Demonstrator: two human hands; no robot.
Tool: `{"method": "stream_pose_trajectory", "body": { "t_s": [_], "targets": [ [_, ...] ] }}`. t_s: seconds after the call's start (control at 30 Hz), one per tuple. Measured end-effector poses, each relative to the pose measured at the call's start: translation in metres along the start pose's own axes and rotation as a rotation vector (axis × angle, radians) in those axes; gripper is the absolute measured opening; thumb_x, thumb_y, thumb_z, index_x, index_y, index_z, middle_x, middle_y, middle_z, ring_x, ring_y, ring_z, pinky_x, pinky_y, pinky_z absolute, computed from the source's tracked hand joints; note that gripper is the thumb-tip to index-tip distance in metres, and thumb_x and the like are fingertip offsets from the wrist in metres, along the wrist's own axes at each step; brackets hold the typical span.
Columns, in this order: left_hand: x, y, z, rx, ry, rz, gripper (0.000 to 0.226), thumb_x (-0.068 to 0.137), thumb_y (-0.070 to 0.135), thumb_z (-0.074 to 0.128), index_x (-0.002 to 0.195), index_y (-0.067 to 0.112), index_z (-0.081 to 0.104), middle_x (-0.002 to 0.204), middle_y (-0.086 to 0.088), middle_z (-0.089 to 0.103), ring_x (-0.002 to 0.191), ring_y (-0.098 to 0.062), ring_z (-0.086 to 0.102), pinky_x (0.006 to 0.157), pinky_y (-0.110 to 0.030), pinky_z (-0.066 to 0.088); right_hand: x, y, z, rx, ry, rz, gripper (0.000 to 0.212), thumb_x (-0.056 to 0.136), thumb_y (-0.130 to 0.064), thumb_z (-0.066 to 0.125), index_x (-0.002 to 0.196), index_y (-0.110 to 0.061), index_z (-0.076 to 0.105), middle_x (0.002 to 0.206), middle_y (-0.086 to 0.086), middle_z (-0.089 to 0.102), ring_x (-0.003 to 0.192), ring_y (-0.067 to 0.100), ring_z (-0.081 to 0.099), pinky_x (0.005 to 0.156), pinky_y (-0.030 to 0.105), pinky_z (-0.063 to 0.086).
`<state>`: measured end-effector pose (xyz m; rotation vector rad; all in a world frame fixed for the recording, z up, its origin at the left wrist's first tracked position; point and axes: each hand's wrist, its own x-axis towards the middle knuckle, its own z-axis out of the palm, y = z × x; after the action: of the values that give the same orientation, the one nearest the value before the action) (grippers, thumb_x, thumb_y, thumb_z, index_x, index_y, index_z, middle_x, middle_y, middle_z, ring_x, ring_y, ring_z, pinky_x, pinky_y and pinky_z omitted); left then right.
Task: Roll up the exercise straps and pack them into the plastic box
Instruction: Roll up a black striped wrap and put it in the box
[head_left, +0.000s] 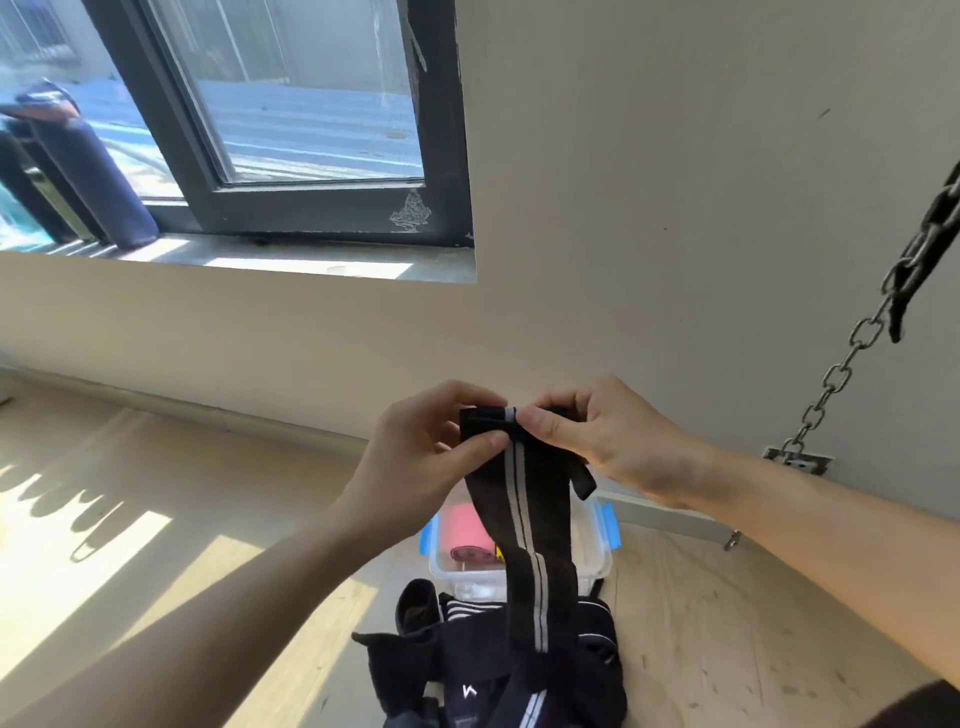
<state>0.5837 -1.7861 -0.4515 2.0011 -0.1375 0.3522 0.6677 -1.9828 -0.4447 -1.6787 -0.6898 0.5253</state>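
A black exercise strap (524, 525) with two pale stripes hangs down from my hands, its top end folded over into a small roll. My left hand (415, 447) pinches the left side of that roll, and my right hand (597, 431) pinches the right side. A thin black loop dangles under my right hand. Below on the floor stands a clear plastic box (592, 540) with blue latches; a pink roll (467, 532) lies inside it. In front of the box lies a heap of black straps (467, 670), some striped, one rolled up.
Wooden floor (753, 639) with sun patches on the left. A beige wall rises behind the box. A steel chain (852, 343) runs from a wall plate up to the right. A window with a dark frame (311, 208) is upper left, dark cylinders on its sill.
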Motion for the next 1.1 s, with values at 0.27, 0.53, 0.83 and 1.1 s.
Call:
{"method": "stream_pose_trajectory", "body": {
  "t_s": [0.27, 0.53, 0.83, 1.1],
  "targets": [
    [0.003, 0.01, 0.0, -0.045, 0.095, -0.143, 0.007, 0.094, 0.016, 0.072, 0.1, 0.019, 0.074, 0.086, -0.004, 0.077, 0.081, -0.02, 0.075, 0.064, -0.03, 0.057, -0.003, -0.005, -0.008, 0.008, -0.005, -0.085, 0.018, 0.098, -0.01, 0.062, 0.116, -0.012, 0.066, 0.095, 0.013, 0.077, 0.086, 0.026, 0.075, 0.067, 0.032, 0.06],
    [0.006, 0.036, -0.01, -0.158, 0.084, -0.262, 0.009, 0.095, 0.007, 0.069, 0.103, 0.011, 0.071, 0.089, -0.016, 0.077, 0.072, -0.021, 0.072, 0.059, -0.034, 0.057, 0.001, -0.012, 0.002, 0.074, 0.123, -0.142, 0.021, 0.097, -0.005, 0.063, 0.112, -0.017, 0.07, 0.091, 0.011, 0.078, 0.084, 0.025, 0.075, 0.069, 0.037, 0.062],
    [-0.001, 0.029, -0.012, -0.414, 0.018, -0.382, 0.017, 0.096, 0.02, 0.067, 0.108, 0.009, 0.071, 0.092, -0.007, 0.071, 0.083, -0.017, 0.069, 0.062, -0.023, 0.054, 0.009, -0.012, -0.001, 0.034, 0.138, -0.216, 0.025, 0.089, 0.007, 0.069, 0.097, -0.014, 0.079, 0.092, 0.006, 0.079, 0.084, 0.013, 0.073, 0.07, 0.022, 0.055],
    [-0.004, 0.009, -0.017, -0.267, 0.077, -0.302, 0.008, 0.091, 0.01, 0.074, 0.099, 0.01, 0.072, 0.093, -0.007, 0.076, 0.084, -0.022, 0.072, 0.069, -0.026, 0.057, 0.014, -0.002, -0.001, -0.068, 0.026, -0.155, 0.026, 0.087, -0.003, 0.075, 0.108, -0.019, 0.076, 0.098, 0.006, 0.077, 0.088, 0.018, 0.071, 0.084, 0.032, 0.059]
  ]
}}
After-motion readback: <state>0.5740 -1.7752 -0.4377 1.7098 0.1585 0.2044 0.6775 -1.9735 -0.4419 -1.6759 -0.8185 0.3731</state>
